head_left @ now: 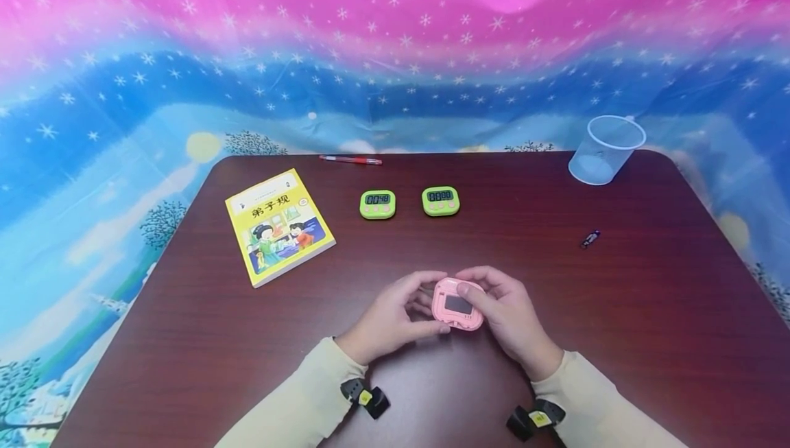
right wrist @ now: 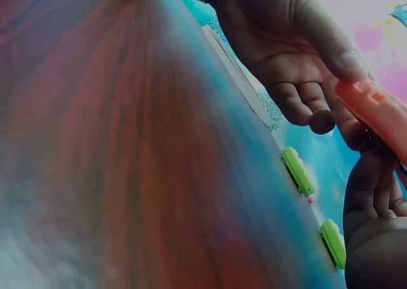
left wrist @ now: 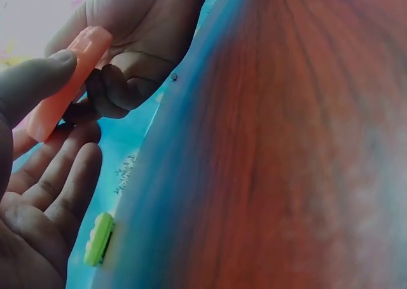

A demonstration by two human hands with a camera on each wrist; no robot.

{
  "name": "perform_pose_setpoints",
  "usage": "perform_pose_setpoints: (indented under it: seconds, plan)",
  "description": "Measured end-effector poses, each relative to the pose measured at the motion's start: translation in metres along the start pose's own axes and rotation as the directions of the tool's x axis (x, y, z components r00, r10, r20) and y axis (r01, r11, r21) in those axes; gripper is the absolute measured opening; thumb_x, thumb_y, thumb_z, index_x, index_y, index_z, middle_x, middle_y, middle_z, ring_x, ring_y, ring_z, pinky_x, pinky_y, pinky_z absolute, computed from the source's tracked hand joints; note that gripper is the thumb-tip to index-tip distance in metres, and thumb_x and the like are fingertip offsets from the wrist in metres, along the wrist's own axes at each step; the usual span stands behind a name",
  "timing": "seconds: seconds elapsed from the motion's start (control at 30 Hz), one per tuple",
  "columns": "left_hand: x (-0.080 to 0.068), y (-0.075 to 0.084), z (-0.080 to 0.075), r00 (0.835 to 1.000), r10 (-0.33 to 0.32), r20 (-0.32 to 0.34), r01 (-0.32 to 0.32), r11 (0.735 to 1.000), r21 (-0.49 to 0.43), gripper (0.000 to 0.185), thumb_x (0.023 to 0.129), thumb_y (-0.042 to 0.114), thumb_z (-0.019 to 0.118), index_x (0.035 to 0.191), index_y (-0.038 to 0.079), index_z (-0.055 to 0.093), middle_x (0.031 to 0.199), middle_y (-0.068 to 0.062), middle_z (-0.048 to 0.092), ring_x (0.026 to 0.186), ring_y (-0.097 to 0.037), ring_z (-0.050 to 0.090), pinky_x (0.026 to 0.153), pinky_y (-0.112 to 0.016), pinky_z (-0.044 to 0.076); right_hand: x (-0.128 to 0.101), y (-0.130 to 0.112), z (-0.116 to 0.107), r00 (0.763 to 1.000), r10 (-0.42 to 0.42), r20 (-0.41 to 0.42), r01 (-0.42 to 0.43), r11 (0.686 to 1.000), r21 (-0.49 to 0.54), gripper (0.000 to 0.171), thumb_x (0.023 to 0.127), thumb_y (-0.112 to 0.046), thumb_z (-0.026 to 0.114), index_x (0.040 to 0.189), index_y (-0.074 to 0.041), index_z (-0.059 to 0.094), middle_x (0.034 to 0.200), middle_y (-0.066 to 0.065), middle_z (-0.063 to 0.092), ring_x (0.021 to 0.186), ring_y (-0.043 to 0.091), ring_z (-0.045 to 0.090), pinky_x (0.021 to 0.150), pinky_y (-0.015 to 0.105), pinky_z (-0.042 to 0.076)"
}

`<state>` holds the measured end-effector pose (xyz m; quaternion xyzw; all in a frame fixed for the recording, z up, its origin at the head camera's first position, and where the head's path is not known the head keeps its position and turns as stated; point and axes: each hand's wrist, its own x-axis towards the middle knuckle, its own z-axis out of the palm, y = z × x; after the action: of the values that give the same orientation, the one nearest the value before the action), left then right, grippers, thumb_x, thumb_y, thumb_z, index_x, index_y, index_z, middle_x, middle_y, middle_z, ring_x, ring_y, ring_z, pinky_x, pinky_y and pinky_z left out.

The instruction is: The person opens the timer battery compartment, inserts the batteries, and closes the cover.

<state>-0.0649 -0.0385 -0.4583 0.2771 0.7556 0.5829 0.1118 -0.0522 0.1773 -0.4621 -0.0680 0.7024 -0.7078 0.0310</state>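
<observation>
Both hands hold a pink timer (head_left: 457,304) above the table near its front. A blank grey rectangle shows on its upward face. My left hand (head_left: 389,317) grips it from the left, thumb at the near edge and fingers at the far edge. With its thumb laid on the face, my right hand (head_left: 515,314) pinches the other side, its fingers partly hidden. In the left wrist view the pink timer (left wrist: 70,82) appears edge-on between the hands; the right wrist view shows its corner (right wrist: 375,108) at the left thumb.
Two green timers (head_left: 378,205) (head_left: 441,202) sit beyond the hands. A yellow book (head_left: 280,228) lies at left, a red pen (head_left: 350,160) along the back edge. At right are a clear plastic cup (head_left: 595,160) and a small dark item (head_left: 590,239), too small to identify.
</observation>
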Motion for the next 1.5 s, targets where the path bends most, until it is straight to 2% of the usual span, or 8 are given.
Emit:
perform_pose_setpoints:
  seconds: [0.23,0.43,0.63,0.8,0.93,1.07,1.3,1.5]
  plan:
    - [0.000,-0.007,0.003,0.986,-0.055,-0.158,0.043,0.996,-0.078,0.066,0.078,0.007,0.087,0.136,0.010,0.054,0.112,-0.006,0.066,0.097,-0.016,0.067,0.086,-0.034,0.060,0.001,-0.001,0.001,1.000,0.008,0.020,-0.009,0.999,0.050,0.044,0.095,-0.001,0.066,0.133,0.013,0.049,0.113,0.013,0.069,0.098,0.013,0.068,0.081,0.025,0.059]
    - [-0.001,-0.011,0.012,0.977,-0.137,-0.165,0.105,0.976,-0.191,0.068,0.081,0.006,0.084,0.138,0.009,0.047,0.110,-0.011,0.067,0.089,-0.019,0.068,0.080,-0.031,0.060,0.001,0.001,0.004,0.998,0.012,0.063,-0.018,0.996,0.087,0.054,0.092,0.007,0.064,0.141,0.013,0.042,0.127,0.031,0.059,0.102,0.015,0.068,0.083,0.027,0.060]
    - [0.001,-0.012,0.019,0.974,-0.169,-0.153,0.114,0.943,-0.313,0.062,0.094,0.004,0.069,0.148,0.006,0.040,0.113,-0.017,0.067,0.074,-0.023,0.067,0.062,-0.031,0.061,-0.001,0.003,0.013,0.998,0.061,0.016,-0.063,0.990,0.126,0.052,0.093,0.008,0.063,0.140,0.010,0.042,0.124,0.026,0.059,0.092,0.016,0.069,0.072,0.029,0.062]
    - [0.001,-0.010,0.028,0.962,-0.197,-0.192,0.130,0.941,-0.314,0.048,0.104,0.011,0.055,0.150,0.008,0.041,0.101,-0.018,0.069,0.055,-0.027,0.064,0.041,-0.032,0.051,-0.004,0.001,0.025,0.996,0.070,-0.055,-0.060,0.985,0.163,0.037,0.098,0.004,0.057,0.133,0.009,0.047,0.113,0.018,0.064,0.077,0.015,0.067,0.061,0.030,0.061]
    - [0.002,-0.004,0.036,0.949,-0.246,-0.195,0.156,0.909,-0.387,0.040,0.108,0.015,0.046,0.148,0.013,0.043,0.098,-0.020,0.070,0.060,-0.030,0.069,0.038,-0.026,0.047,-0.004,0.001,0.029,0.988,0.062,-0.138,-0.045,0.991,0.126,0.029,0.101,-0.001,0.054,0.128,0.007,0.053,0.103,0.014,0.067,0.064,0.015,0.062,0.051,0.029,0.058]
    - [0.005,-0.001,0.043,0.934,-0.270,-0.234,0.141,0.881,-0.451,0.033,0.109,0.018,0.043,0.141,0.014,0.049,0.088,-0.022,0.067,0.049,-0.015,0.062,0.038,-0.023,0.046,-0.004,0.001,0.033,0.984,0.054,-0.170,-0.040,0.995,0.087,0.032,0.102,-0.002,0.052,0.133,0.003,0.056,0.108,0.014,0.067,0.067,0.015,0.062,0.052,0.028,0.057]
    - [0.007,-0.002,0.051,0.921,-0.253,-0.296,0.102,0.890,-0.445,0.024,0.109,0.019,0.043,0.130,0.012,0.053,0.069,-0.016,0.058,0.039,-0.010,0.048,0.035,-0.022,0.041,-0.006,0.002,0.040,0.980,0.022,-0.200,-0.018,1.000,0.024,0.025,0.101,0.001,0.050,0.123,-0.004,0.063,0.089,0.017,0.067,0.052,0.018,0.060,0.047,0.030,0.055]
    - [0.009,-0.004,0.052,0.910,-0.241,-0.338,0.085,0.904,-0.418,0.024,0.109,0.019,0.044,0.127,0.009,0.056,0.070,-0.016,0.058,0.036,-0.010,0.045,0.033,-0.025,0.041,-0.006,0.000,0.040,0.973,0.012,-0.231,-0.018,1.000,-0.022,0.024,0.100,0.002,0.053,0.118,-0.005,0.067,0.095,0.012,0.071,0.066,0.016,0.064,0.055,0.026,0.056]
